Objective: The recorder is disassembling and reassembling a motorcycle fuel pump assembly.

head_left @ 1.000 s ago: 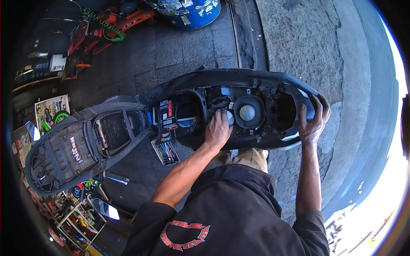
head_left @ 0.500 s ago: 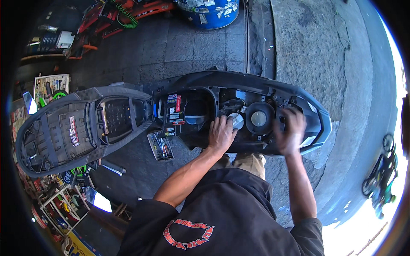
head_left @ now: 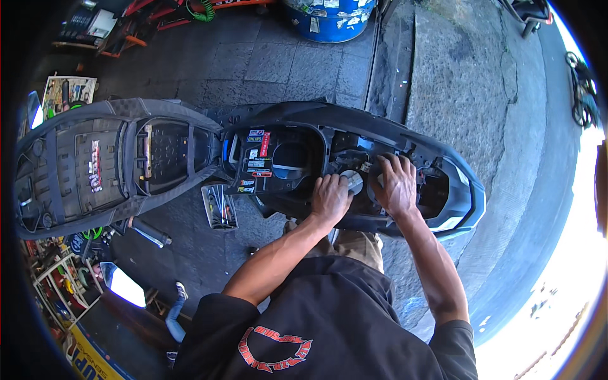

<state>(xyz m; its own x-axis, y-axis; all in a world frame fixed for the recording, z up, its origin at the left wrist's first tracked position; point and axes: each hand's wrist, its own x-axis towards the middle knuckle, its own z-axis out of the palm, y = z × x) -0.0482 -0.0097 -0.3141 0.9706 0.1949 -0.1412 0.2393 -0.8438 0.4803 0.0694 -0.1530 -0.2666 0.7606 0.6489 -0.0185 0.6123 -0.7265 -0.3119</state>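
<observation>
A scooter body (head_left: 291, 107) lies across the view, its seat (head_left: 76, 149) swung up and away to the left. At a round silver cap (head_left: 352, 182) in the open frame, my left hand (head_left: 332, 201) has its fingers curled against the cap's left side. My right hand (head_left: 397, 185) lies over the dark round filler ring just right of it, fingers stretched and thumb apart; the hand hides most of the ring. Left of my hands, the storage bin (head_left: 304, 142) stands uncovered, with a panel of stickers (head_left: 258, 155) on its wall.
A tray of tools (head_left: 220, 208) sits on the floor below the bin. A blue drum (head_left: 329, 22) stands at the top. Mirrors, handlebar grip (head_left: 151, 231) and shelves of parts crowd the left. Someone's leg (head_left: 176, 316) shows at lower left; a motorbike (head_left: 582, 92) is at the far right.
My right hand has moved left from the scooter's tail, where it was blurred, onto the round ring. My left hand stays by the silver cap. The whole view has shifted slightly.
</observation>
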